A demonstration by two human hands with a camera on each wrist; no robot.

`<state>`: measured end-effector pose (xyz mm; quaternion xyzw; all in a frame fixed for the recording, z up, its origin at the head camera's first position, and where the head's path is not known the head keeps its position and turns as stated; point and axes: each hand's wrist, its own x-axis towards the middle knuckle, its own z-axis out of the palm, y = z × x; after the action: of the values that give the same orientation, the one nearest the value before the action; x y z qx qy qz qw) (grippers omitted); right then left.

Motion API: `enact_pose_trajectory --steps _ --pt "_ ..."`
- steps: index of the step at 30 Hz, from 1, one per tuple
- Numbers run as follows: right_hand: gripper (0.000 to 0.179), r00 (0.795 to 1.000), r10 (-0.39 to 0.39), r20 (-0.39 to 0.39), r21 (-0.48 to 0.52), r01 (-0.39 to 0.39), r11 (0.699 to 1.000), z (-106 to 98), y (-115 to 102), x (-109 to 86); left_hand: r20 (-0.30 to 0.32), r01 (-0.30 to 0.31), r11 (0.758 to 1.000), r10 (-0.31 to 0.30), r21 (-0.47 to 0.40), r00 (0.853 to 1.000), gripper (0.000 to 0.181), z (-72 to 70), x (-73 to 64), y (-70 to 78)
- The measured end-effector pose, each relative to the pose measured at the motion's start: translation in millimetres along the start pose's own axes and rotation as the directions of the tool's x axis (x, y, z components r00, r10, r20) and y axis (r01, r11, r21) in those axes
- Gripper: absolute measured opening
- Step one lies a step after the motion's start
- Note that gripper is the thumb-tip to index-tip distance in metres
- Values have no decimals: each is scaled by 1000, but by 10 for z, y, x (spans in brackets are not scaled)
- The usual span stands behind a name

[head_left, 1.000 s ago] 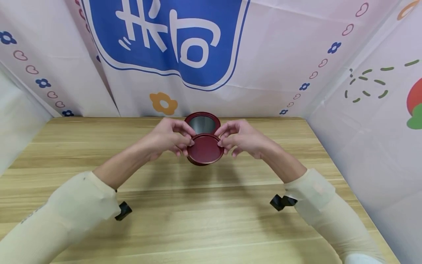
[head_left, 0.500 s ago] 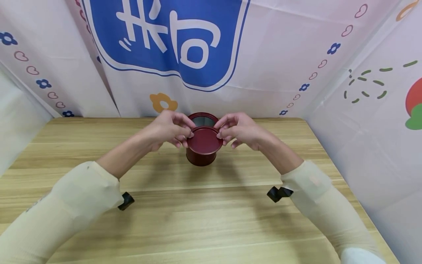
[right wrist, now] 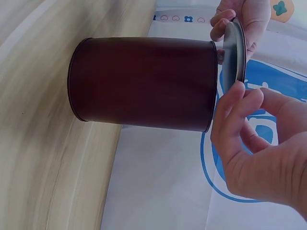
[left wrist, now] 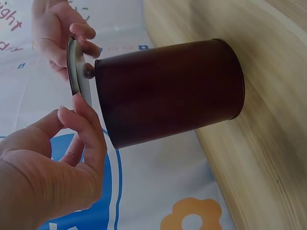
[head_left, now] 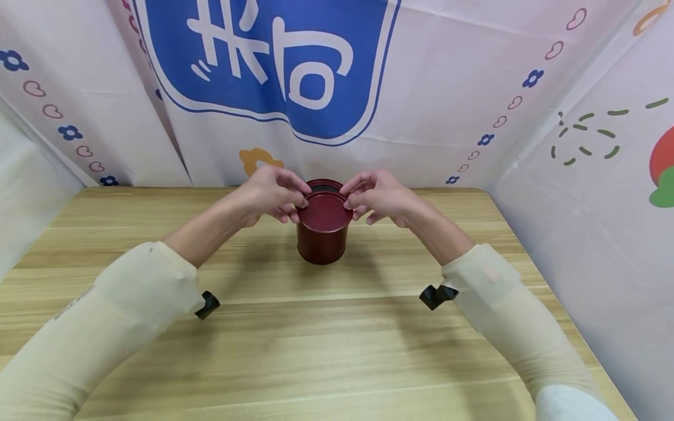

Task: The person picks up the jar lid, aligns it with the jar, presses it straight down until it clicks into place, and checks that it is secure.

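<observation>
A dark red cylindrical canister (head_left: 321, 247) stands upright near the table's back edge, its mouth uncovered and only the back of its rim showing in the head view. Just above the mouth, apart from it in both wrist views, is a round dark red lid (head_left: 325, 213) with a grey metal underside. My left hand (head_left: 271, 196) pinches the lid's left edge between thumb and fingers. On the opposite edge my right hand (head_left: 380, 200) pinches it the same way. The canister's inside is mostly hidden by the lid.
The canister stands on a wooden table (head_left: 316, 351). Close behind it hangs a printed white cloth (head_left: 421, 117) with a blue sign, and another cloth wall (head_left: 590, 204) rises along the right side.
Both hands have moved the lid away from me and farther over the canister's mouth. More of the canister's front wall shows now and less of its opening. The canister has stayed in place.
</observation>
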<state>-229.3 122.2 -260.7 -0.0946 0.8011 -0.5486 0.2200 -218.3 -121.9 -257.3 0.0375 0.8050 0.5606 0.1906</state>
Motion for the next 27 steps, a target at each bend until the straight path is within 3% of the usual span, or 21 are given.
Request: enact_pose_trajectory --steps 17,27 --pt "22 997 -17 -77 -98 10 995 -18 -45 170 -50 -32 997 35 66 998 22 -27 161 68" --pt "20 990 -79 -117 -190 55 980 3 -80 240 -87 -44 990 56 132 995 21 -34 241 69"
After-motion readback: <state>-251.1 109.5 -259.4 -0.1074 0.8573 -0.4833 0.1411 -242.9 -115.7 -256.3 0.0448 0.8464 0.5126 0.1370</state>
